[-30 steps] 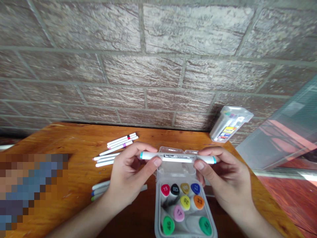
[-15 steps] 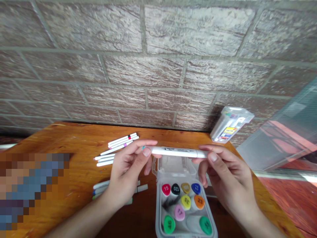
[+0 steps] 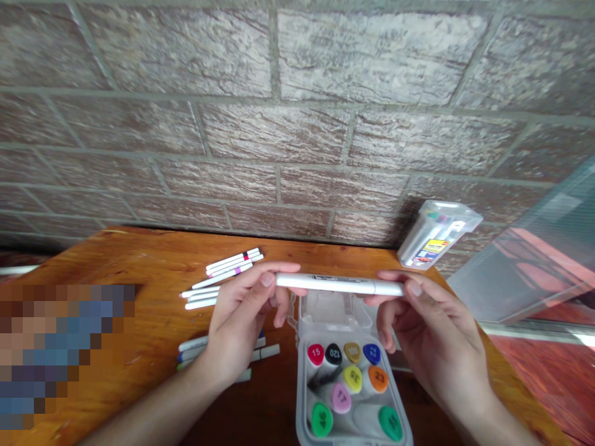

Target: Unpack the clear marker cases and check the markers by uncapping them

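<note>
I hold a white marker level between both hands, above an open clear marker case. My left hand pinches the marker's left end with thumb and fingers. Its right end is pinched by my right hand. The case holds several markers standing upright, with coloured numbered caps facing up. The marker's end caps are hidden under my fingertips.
Several white markers lie loose on the wooden table at the left, more markers under my left wrist. A second clear marker case leans on the brick wall. A blurred patch covers the left edge. The table ends at the right.
The marker has turned in my fingers: its printed label and teal end caps no longer show. Both hands have shifted slightly up and to the right.
</note>
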Demonstrator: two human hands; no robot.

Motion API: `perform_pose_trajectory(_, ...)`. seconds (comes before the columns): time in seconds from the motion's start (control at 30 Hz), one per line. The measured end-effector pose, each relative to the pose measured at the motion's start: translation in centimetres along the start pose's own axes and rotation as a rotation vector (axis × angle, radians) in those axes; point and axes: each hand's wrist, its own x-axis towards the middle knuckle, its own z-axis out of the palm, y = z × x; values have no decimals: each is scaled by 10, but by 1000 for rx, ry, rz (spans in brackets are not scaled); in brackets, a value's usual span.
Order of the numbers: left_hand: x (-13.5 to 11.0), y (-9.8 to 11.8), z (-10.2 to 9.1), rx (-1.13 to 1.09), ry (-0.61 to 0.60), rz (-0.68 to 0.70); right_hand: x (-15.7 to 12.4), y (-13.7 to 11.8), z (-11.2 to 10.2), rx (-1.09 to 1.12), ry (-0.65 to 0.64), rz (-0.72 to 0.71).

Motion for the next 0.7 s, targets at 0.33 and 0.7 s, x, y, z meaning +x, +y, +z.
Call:
perform_pose_trajectory(0.33, 0, 2, 3, -48, -13, 2, -1, 0, -3, 8, -17, 26)
perform_pose_trajectory(0.7, 0, 5, 5, -93, -1, 0, -1, 0, -3, -7, -2, 29)
